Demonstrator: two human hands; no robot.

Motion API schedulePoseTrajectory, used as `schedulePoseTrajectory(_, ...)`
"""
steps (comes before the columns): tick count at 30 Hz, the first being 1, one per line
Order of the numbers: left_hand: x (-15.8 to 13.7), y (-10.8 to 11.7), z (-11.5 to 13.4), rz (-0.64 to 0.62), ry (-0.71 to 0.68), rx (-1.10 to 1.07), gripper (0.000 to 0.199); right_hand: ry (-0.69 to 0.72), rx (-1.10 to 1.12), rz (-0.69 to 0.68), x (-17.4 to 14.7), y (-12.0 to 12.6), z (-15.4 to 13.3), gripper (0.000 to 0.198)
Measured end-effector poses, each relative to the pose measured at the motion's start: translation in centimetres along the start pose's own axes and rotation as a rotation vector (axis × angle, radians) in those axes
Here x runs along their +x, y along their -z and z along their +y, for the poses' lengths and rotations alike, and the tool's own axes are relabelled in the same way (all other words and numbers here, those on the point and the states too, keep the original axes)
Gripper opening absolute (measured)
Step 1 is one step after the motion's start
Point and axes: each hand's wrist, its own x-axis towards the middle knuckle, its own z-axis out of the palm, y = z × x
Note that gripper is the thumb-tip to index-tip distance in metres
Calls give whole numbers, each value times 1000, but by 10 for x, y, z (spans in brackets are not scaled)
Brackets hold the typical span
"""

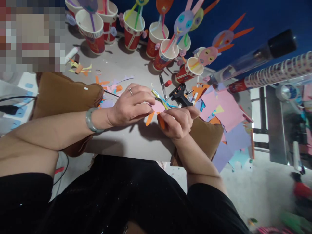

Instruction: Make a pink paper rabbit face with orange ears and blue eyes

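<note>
Between my two hands is a pink paper cutout point(158, 106) with two orange paper strips point(150, 119) pointing toward me. My left hand point(133, 105), wearing a ring, pinches the cutout's left side. On the right edge, my right hand point(179, 122) has closed its fingers around the cutout near the other orange strip. Part of the cutout is hidden by the fingers. Just beyond my hands lie a black glue gun point(181, 94), a black marker point(163, 86) and a red cap point(168, 83).
Red paper cups point(133, 31) with paper rabbit faces line the back. Coloured paper sheets point(226, 110) pile at the right. Brown cushions point(65, 94) lie under both forearms. A long stack of cups point(275, 73) and a clear tube point(246, 63) extend at the right. Paper scraps point(114, 87) litter the table.
</note>
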Motion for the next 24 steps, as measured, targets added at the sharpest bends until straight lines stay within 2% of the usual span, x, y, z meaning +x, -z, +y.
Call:
schedulePoseTrajectory(3,0,1,2,-118,97,-15,29,-32,-72,-109,-6,0,1,16)
schedulePoseTrajectory(6,0,2,4,-155,153,-15,34,-162,22,-240,-18,0,3,22)
schedulePoseTrajectory(8,1,2,5,-179,182,10,37,-231,98,-281,-20,-1,3,22)
schedulePoseTrajectory(10,2,2,5,-168,139,28,34,-212,109,-224,-17,-1,3,17)
schedulePoseTrajectory(13,4,3,4,-17,-45,45,19,-83,72,-31,-10,-1,1,6)
schedulePoseTrajectory(14,5,3,4,28,-92,52,15,-74,71,-18,-9,-1,1,7)
schedulePoseTrajectory(16,6,3,3,60,-133,69,12,-132,102,-93,-12,-1,1,9)
schedulePoseTrajectory(18,5,3,3,50,-137,92,14,-210,174,-187,-17,0,1,10)
schedulePoseTrajectory(21,1,2,3,3,-97,107,20,-258,254,-216,-21,1,2,6)
schedulePoseTrajectory(24,-4,0,1,-116,44,62,26,-251,223,-214,-21,2,2,5)
